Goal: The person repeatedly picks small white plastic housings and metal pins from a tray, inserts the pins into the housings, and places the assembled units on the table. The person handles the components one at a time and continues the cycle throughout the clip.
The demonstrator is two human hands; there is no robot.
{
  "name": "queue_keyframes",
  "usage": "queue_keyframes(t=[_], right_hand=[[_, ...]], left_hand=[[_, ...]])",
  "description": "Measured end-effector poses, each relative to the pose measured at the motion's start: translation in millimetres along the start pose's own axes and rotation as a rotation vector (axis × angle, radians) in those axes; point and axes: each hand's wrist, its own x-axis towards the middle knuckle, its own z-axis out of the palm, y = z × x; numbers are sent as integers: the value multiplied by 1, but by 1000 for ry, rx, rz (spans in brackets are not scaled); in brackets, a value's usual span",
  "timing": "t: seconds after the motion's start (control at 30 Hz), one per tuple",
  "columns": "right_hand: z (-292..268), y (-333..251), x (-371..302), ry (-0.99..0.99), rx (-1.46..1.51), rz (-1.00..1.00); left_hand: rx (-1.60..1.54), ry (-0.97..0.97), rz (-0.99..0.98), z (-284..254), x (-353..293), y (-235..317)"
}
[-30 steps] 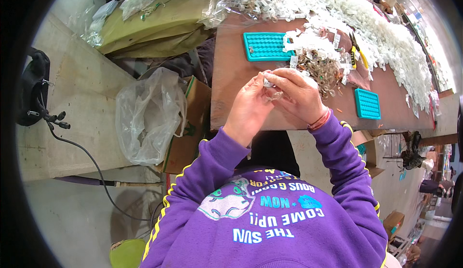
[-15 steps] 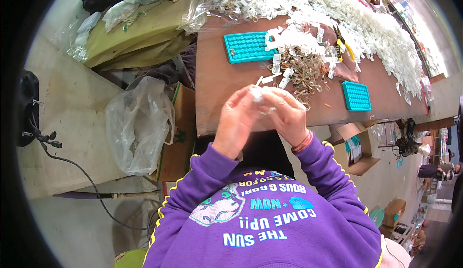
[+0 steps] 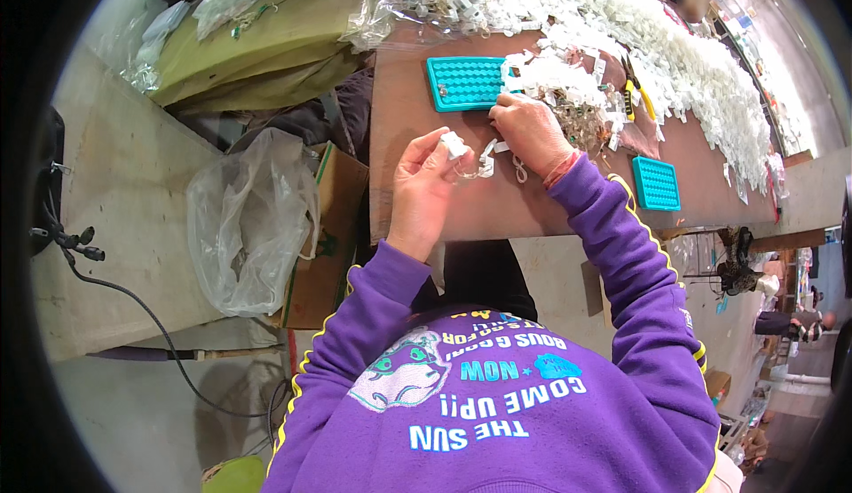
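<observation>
My left hand [image 3: 424,182] is closed over the near part of the table, pinching a small white plastic piece [image 3: 454,145] between thumb and fingertips. A clear loop and another small white piece [image 3: 486,161] are just right of it. My right hand [image 3: 534,134] reaches forward to the near left side of a heap of white clip-like pieces [image 3: 555,71], beside a teal ridged tray [image 3: 461,85]. Its fingers are bent together, and whatever is between them is hidden. Brownish clear loops [image 3: 581,122] lie partly behind this hand.
Yellow-handled pliers [image 3: 632,89] lie right of the heap. A smaller teal tray [image 3: 655,184] sits near the table's front edge. A large mound of white pieces [image 3: 657,58] covers the far side. Left of the table are a clear plastic bag [image 3: 253,218] and a cardboard box [image 3: 335,218].
My hands were together over the table's front edge. The right has moved forward to the heap; the left has shifted slightly left, keeping the white piece.
</observation>
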Motion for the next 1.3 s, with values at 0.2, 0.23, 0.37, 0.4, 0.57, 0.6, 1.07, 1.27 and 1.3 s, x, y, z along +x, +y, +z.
queue_keyframes(t=[0.2, 0.23, 0.37, 0.4, 0.57, 0.6, 1.07, 1.27, 1.3], right_hand=[[6, -1, -1, 35, -80, -50], [6, 0, -2, 60, 74, 20], [3, -1, -5, 134, 622, 269], [2, -1, -6, 100, 772, 371], [5, 1, -5, -35, 1407, 597], [6, 2, -5, -43, 1440, 600], [-31, -28, -13, -25, 1614, 477], [-46, -53, -15, 144, 1023, 234], [-50, -54, -16, 180, 904, 158]], left_hand=[[-29, -7, -4, 1, 0, 1], [-26, -2, -11, 2, 0, 2], [-101, 4, -37, 4, -2, 2], [-36, 36, -42, 4, -1, 2], [47, 16, -36, 5, 0, 2], [19, 32, -46, 5, -1, 2], [60, -9, -98, 6, -3, 5], [43, -15, -138, 5, -2, 6], [48, -5, -139, 5, -2, 5]])
